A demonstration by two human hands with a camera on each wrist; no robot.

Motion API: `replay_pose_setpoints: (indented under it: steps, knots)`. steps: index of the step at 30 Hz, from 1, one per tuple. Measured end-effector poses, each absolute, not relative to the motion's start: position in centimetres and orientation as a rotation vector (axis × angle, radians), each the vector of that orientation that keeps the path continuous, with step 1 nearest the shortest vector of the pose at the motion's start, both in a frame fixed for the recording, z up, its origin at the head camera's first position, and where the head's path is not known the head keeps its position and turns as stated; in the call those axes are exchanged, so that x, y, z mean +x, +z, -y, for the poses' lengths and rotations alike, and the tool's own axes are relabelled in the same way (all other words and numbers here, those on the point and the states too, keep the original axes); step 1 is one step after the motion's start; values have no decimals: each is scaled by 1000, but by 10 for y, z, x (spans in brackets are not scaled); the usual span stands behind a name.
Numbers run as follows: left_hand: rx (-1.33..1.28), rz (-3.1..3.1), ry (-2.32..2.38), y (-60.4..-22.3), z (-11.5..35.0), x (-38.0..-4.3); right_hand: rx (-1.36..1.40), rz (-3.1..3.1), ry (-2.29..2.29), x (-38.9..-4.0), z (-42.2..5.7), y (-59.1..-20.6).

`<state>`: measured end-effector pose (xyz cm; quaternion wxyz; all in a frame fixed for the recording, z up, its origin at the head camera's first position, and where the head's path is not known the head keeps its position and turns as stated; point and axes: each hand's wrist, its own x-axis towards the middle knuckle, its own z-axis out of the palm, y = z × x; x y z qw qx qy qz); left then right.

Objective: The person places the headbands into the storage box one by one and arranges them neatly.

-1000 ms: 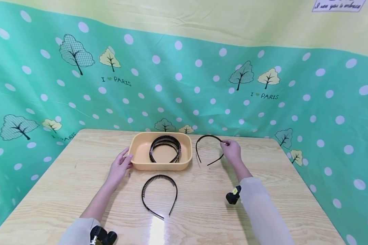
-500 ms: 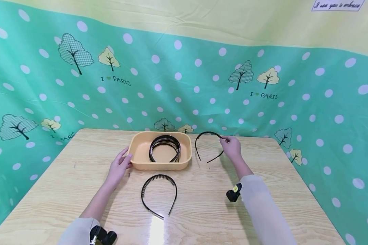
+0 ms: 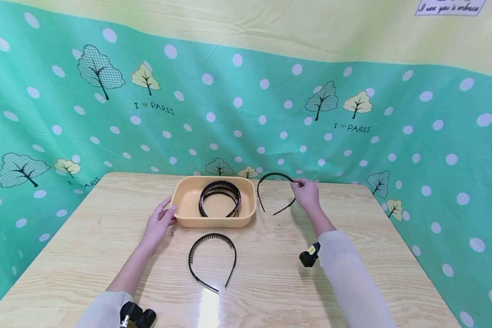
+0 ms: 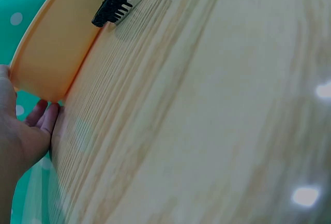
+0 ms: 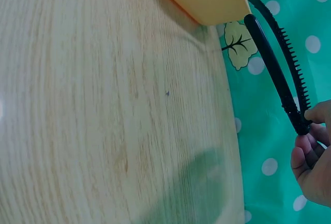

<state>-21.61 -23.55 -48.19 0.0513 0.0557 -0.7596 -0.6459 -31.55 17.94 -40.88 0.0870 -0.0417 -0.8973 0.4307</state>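
A black toothed headband (image 3: 266,177) is pinched at one side by my right hand (image 3: 306,195), to the right of a peach plastic box (image 3: 213,222). In the right wrist view thumb and fingers close on the headband (image 5: 274,63), whose ends point toward the box. My left hand (image 3: 159,223) grips the box's left front corner, thumb at the rim and fingers against the outer wall, as the left wrist view also shows. Several black headbands (image 3: 205,191) lie stacked inside the box. Another headband (image 3: 191,255) lies flat on the table in front, teeth inward.
The wooden table (image 3: 279,282) ends at the back against a green dotted cloth (image 3: 238,118), which also hangs along both sides. A bright light reflection (image 3: 209,310) shows near the front.
My right hand has raised the headband slightly off the table and moved it a little left, toward the box. The left hand and box have stayed in place.
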Motion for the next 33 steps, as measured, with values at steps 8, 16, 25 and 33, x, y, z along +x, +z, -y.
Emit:
replay_pose_setpoints:
  steps: [8,16,25,33]
  knots:
    - [158,2336,-1949,-482,236,-216,-112,2668,1313,-314,-171,-405]
    - [162,2337,-1949,-483,236,-215,-100,2663,1339,-317,-165,-404]
    - [173,2335,-1949,-483,237,-216,-88,2637,1419,-319,-154,-401]
    - [161,2340,-1945,-483,237,-216,-62,2620,1409,-319,-144,-398]
